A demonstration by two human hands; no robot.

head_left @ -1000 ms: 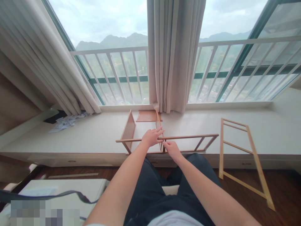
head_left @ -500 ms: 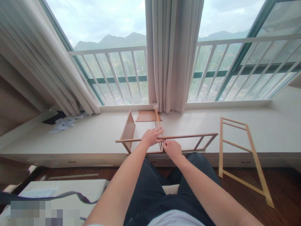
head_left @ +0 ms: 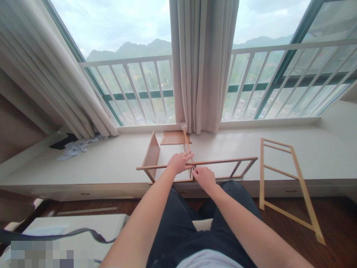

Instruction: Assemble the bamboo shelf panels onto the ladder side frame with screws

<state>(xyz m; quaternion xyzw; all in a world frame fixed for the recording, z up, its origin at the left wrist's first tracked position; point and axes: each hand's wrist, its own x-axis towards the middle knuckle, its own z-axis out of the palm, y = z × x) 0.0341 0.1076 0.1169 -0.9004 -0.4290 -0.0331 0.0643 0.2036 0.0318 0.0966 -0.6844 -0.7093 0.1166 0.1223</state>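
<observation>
Half-built wooden frame (head_left: 195,163) sat on the white window ledge (head_left: 111,160), centre of view, w/ its long top rail running out toward 3 o'clock. Left hand (head_left: 178,163) lay over that rail near the upright joint, fingers loosely curled on the wood, pressing down rather than fully gripping. Right hand (head_left: 205,176) was just at 4 o'clock of the left, fingertips pinched shut on something small at the joint; too small to tell what, poss. a screw or a thin tool. Risks, as judged: the frame was only braced by one hand, so a hard twist at the joint could've tipped the open end or slid it off the ledge edge toward the lap. The pinched bit could've slipped & dropped to the dark floor (head_left: 329,219). Thin rail might've split if forced off-line. A second ladder-like side frame (head_left: 281,175) leaned on the ledge at 3 o'clock, well apart; a knock from the long rail could've toppled it. Crumpled paper (head_left: 75,147) lay at 10 o'clock by the curtain (head_left: 200,67).
</observation>
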